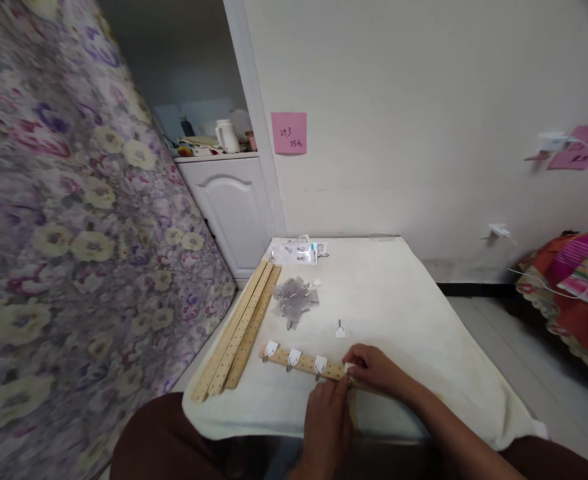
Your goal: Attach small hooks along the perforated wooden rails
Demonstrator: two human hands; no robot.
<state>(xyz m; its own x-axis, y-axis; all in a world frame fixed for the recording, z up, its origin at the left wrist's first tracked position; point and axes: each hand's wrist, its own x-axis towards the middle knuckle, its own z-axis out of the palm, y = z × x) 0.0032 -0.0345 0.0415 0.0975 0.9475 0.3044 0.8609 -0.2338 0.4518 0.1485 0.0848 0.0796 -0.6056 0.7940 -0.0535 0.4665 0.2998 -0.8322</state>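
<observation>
The right hand [371,365] hides much of the 4th hook [348,367], its fingers pinched narrow around it on a perforated wooden strip [305,363]. The left hand [328,405] has its fingertips at the strip's near edge; whether they grip or merely press cannot be told. The strip's right end disappears behind the right hand and forearm. 3 white hooks [294,358] sit spaced along its visible part, while a loose hook [340,329] lies just beyond. Single pieces blur together in the heap of clear packets [295,301], and the print on the flat package [294,253] is illegible. Longer perforated boards [239,333] lie along the left side of the pale cloth-covered table [399,300]. Behind stand a plain wall [399,133] with a pink note [289,133] and a white cabinet [229,213]; a floral curtain [74,233], cut off by the frame, fills the left.
</observation>
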